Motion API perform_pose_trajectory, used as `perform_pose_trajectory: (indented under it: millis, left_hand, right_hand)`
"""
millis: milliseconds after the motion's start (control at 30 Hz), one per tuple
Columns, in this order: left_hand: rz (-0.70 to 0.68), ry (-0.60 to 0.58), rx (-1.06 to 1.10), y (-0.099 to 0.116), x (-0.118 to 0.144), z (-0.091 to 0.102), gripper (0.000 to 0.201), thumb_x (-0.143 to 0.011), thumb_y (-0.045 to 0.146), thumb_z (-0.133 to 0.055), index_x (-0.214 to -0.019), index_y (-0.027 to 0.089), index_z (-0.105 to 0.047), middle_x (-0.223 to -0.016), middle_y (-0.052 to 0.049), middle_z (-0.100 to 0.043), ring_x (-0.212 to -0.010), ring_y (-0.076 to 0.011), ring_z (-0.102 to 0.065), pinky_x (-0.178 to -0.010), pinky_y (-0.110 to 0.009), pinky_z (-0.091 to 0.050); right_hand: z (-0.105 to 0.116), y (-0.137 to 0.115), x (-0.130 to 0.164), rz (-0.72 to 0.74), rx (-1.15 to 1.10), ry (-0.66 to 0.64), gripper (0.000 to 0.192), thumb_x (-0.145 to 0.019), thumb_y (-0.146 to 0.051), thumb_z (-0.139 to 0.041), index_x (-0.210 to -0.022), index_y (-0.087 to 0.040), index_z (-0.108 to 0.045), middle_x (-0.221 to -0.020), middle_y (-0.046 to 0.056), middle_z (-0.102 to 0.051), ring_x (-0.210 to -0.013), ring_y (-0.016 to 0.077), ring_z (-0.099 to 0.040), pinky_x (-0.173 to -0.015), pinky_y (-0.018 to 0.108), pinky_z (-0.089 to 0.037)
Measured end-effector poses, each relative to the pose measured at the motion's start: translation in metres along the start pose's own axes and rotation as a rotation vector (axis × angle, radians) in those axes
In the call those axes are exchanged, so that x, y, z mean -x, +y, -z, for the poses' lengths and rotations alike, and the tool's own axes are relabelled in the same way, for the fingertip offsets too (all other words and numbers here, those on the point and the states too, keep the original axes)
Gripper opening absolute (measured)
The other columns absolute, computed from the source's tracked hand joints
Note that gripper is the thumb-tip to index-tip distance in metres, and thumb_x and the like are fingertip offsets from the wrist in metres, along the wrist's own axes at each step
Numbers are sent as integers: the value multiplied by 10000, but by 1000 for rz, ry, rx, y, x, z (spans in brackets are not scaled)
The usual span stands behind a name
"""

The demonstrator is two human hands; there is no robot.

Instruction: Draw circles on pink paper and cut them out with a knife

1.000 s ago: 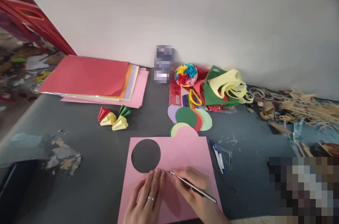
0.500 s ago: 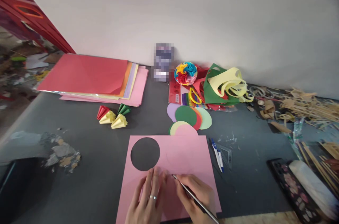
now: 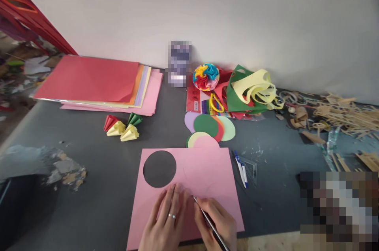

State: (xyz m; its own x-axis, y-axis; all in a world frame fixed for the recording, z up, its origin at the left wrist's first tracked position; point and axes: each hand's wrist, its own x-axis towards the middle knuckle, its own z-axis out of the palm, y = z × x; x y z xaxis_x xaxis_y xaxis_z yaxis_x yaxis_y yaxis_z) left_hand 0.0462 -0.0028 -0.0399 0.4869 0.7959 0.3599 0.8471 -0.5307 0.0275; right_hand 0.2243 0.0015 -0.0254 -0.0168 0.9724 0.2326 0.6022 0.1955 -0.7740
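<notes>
A pink sheet of paper lies in front of me, with a round hole at its upper left. To the right of the hole, a faint curved line marks the sheet. My left hand rests flat on the paper just below the hole, fingers stretched out, a ring on one of them. My right hand grips a slim silver-and-black craft knife like a pen. Its tip touches or nearly touches the paper beside my left fingertips; the tip is too small to make out clearly.
Overlapping paper circles lie beyond the sheet. Pens and a set square are to its right. Behind stand a colored paper stack, folded paper cones, a ruffled ball and paper scraps. Sticks clutter the right.
The view has shifted slightly, so the table's things sit a little higher and to the left. Both hands stay on the sheet; the knife tip has moved slightly down along the paper.
</notes>
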Motion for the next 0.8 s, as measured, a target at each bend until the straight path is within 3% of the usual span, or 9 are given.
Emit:
perform_pose_trajectory:
  millis: [300, 467, 667, 800]
  left_hand:
    - [-1, 27, 15, -1, -1, -3, 437, -898, 147, -452, -1239, 239, -710, -1304, -36, -745, -1273, -218, -631, -1033, -382, -538]
    - [5, -9, 21, -2, 9, -11, 483, -899, 200, -516, -1361, 266, -643, -1400, -27, -700, -1349, -232, -590, -1053, -390, -552]
    - [41, -65, 43, 0, 11, -10, 632, -850, 218, -571, -1474, 321, -547, -1422, -10, -691, -1370, -246, -591, -1041, -386, -598]
    - [58, -71, 66, 1, 10, -8, 649, -869, 233, -572, -1505, 344, -496, -1442, 4, -671, -1349, -250, -616, -1036, -392, -609]
  right_hand:
    - [-3, 6, 18, -42, 67, 6, 219, -905, -210, -624, -1031, -332, -755, -668, 42, -726, -514, 155, -712, -511, 182, -592]
    - [-21, 10, 39, -98, 179, 180, 235, -902, -201, -618, -1035, -342, -749, -664, 40, -699, -517, 182, -688, -504, 244, -600]
    - [-27, 18, 48, 87, 255, 169, 297, -897, -190, -579, -1096, -329, -750, -642, 33, -682, -504, 176, -671, -454, 220, -552]
    - [-25, 15, 50, 66, 389, 145, 263, -864, -155, -555, -1022, -301, -705, -617, 9, -641, -507, 202, -660, -426, 283, -531]
